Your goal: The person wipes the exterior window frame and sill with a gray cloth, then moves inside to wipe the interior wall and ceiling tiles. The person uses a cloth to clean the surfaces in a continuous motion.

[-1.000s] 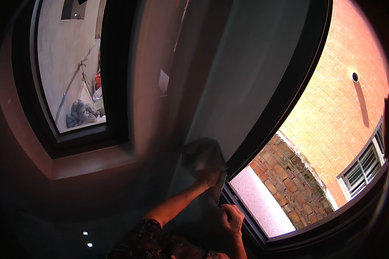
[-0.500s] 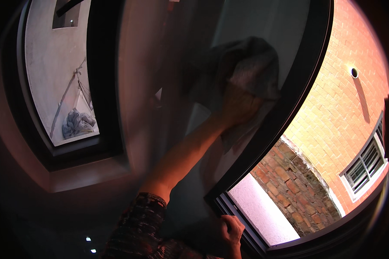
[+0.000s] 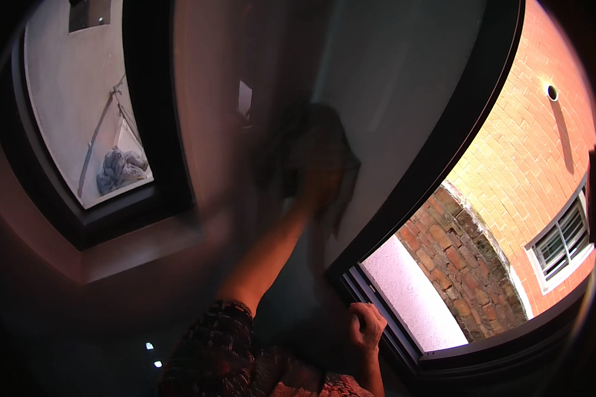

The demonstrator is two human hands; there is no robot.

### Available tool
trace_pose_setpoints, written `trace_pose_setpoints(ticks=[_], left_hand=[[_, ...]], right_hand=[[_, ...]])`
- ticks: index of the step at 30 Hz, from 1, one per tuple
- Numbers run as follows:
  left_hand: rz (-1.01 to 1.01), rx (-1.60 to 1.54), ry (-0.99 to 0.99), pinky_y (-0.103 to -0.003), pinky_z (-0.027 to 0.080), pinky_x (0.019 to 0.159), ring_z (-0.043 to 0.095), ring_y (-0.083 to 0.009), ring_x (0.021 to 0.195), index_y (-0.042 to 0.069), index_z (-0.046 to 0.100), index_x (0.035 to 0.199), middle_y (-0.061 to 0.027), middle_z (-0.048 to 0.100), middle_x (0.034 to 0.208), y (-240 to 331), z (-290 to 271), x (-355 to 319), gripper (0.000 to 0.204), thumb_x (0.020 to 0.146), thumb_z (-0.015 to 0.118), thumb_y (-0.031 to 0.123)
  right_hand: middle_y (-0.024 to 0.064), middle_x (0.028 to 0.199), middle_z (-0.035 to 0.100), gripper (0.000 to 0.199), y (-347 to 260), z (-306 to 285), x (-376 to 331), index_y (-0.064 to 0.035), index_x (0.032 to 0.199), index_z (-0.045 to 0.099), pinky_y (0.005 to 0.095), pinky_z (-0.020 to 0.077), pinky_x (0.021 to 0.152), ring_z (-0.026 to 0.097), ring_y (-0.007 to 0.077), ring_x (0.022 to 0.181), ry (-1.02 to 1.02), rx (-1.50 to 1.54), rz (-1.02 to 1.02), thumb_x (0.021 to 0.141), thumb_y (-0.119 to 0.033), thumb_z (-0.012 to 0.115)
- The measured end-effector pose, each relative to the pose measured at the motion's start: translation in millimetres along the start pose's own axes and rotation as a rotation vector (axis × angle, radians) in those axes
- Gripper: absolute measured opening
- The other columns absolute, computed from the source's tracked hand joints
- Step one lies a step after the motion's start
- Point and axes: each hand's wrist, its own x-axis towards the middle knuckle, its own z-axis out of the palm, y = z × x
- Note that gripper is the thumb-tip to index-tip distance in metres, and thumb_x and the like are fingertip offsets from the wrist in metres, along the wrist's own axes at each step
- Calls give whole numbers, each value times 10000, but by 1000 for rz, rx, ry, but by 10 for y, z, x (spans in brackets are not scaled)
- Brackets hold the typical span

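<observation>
A dark grey cloth [image 3: 326, 126] lies bunched against a tall glass pane [image 3: 404, 99]. My left hand [image 3: 319, 184] is closed on it, blurred and in shadow, with the arm stretched up and away from me. Folds of the cloth hang past the hand, one corner trailing below. Lower right, my right hand [image 3: 367, 324] is held with curled fingers beside the lower window track [image 3: 385, 317]. Whether those fingers grip anything is hidden.
A thick dark frame [image 3: 467, 112] edges the pane on the right. Beyond the opening stand an orange brick wall [image 3: 503, 152], a rough stone wall [image 3: 453, 264] and a white-framed window [image 3: 563, 245]. At left, another dark-framed window [image 3: 155, 132] shows a grey bundle [image 3: 120, 171] outside.
My left hand has moved the cloth leftward and a little down over the glass. My right hand stays by the track, and the whole view has shifted slightly.
</observation>
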Motion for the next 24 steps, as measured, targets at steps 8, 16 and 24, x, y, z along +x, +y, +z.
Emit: trace_pose_setpoints(ticks=[8, 16, 24], left_hand=[[-621, -229, -585, -425, 100, 1138, 173, -380, 1375, -68, 202, 1410, -259, 184, 1474, 657, 316, -2209, 621, 918, 366, 272], [-323, -301, -124, -454, 110, 1125, 198, -362, 1362, -1, 193, 1435, -223, 229, 1463, 747, 488, -1777, 692, 906, 484, 336], [-194, -595, -99, -460, 127, 1118, 257, -413, 1325, -4, 296, 1400, -237, 277, 1438, 900, -447, -4, 708, 867, 551, 384]], right_hand=[[111, 765, 626, 208, 8, -21, -32, -8, 869, 625, 272, 449, 537, 588, 212, 603, -63, 20, -18, 681, 63, 573], [120, 764, 630, 196, 59, -38, -60, -6, 863, 629, 267, 451, 537, 589, 214, 589, -47, 6, -20, 683, 53, 577], [116, 737, 621, 161, 48, 28, -30, 6, 855, 624, 271, 448, 552, 588, 212, 602, 3, 8, -43, 705, 31, 570]])
